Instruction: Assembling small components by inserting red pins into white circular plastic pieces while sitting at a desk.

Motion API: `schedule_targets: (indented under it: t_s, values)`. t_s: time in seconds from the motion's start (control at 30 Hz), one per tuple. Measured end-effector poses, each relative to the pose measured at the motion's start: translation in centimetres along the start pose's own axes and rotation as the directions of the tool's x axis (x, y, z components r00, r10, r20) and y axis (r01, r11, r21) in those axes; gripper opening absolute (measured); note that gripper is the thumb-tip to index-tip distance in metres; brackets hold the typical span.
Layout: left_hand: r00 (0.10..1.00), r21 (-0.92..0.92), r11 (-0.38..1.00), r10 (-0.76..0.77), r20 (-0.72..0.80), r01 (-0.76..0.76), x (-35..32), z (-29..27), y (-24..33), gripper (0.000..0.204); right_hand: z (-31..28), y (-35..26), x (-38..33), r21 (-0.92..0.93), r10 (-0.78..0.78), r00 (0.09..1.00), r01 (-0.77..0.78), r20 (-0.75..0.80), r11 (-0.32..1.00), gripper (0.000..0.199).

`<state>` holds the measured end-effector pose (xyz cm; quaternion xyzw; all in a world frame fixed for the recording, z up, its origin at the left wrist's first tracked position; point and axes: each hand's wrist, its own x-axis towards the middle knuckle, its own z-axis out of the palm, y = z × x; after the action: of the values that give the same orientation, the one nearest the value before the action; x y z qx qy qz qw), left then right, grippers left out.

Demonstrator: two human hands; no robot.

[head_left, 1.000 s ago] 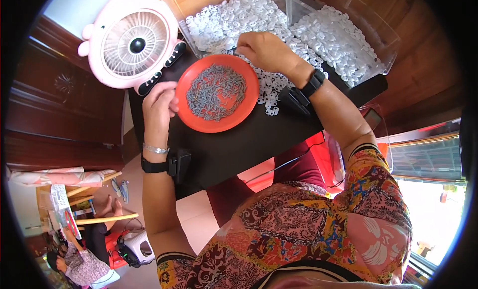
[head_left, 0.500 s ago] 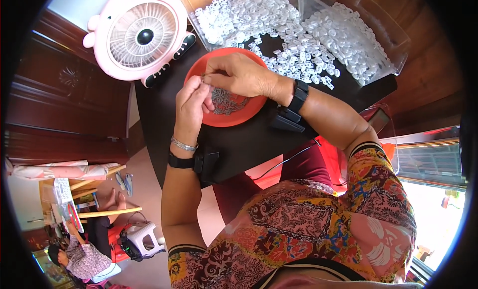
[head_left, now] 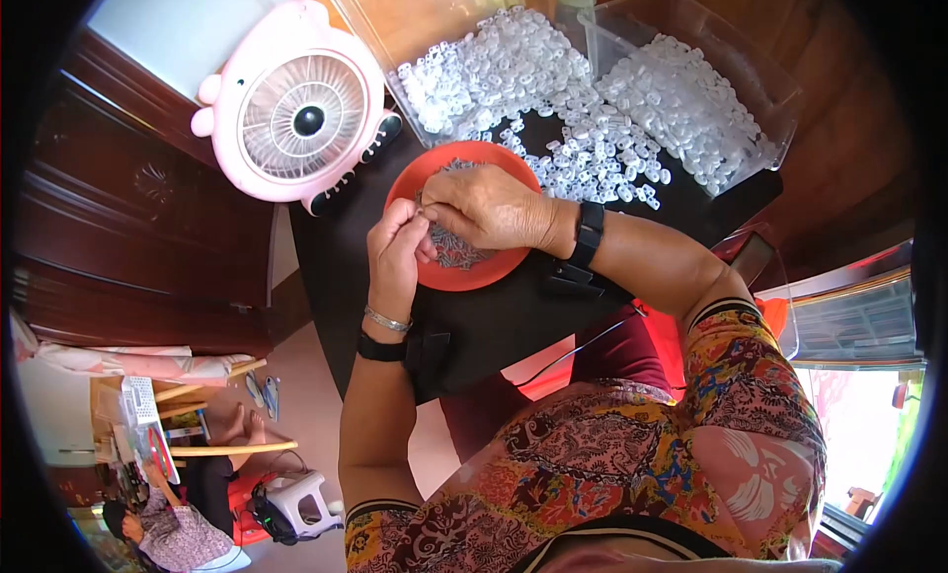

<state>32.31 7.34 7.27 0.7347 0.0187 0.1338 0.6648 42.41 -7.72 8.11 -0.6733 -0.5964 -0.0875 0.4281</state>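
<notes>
Our left hand (head_left: 397, 255) and right hand (head_left: 486, 210) pinch together, on what we cannot tell, with nothing visibly finished and many grey pieces (head_left: 459, 253) and white pieces (head_left: 502, 72) left.

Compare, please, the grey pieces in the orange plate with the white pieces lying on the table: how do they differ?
The grey pieces are thin and rod-like; the white pieces are flat with holes. The grey pieces lie in the orange plate; the white pieces lie loose on the black table. Both are small and numerous.
</notes>
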Motion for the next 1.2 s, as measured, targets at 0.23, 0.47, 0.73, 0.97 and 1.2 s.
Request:
schedule_targets:
  t_s: [0.23, 0.47, 0.73, 0.97, 1.2]
  values:
    - [0.998, 0.022, 0.999, -0.035, 0.043, 0.034, 0.2, 0.0, -0.1, 0.015, -0.1, 0.0, -0.1, -0.015, 0.051, 0.999, -0.051, 0.016, 0.999, 0.011]
    - [0.997, 0.009, 1.0, -0.012, 0.079, 0.011, 0.0, 0.0, 0.3, 0.014, -0.4, -0.3, -0.3, -0.006, 0.03, 0.999, -0.03, 0.017, 1.0, 0.011]
    - [0.98, -0.081, 0.996, 0.008, -0.198, -0.025, 0.2, -1.7, 1.0, 0.012, -0.4, -0.8, -0.7, -0.109, 0.001, 0.97, 0.026, 0.242, 0.994, 0.021]
    - [0.97, -0.113, 0.994, -0.027, -0.243, -0.001, 0.5, -1.5, 0.8, 0.013, 0.5, -0.3, -1.2, -0.272, 0.04, 0.935, 0.061, 0.352, 0.96, 0.018]
    - [0.972, -0.007, 1.0, -0.023, -0.235, 0.022, 0.5, 0.1, -0.6, 0.011, 0.7, 0.2, -1.4, -0.329, 0.07, 0.941, 0.045, 0.331, 0.943, 0.014]
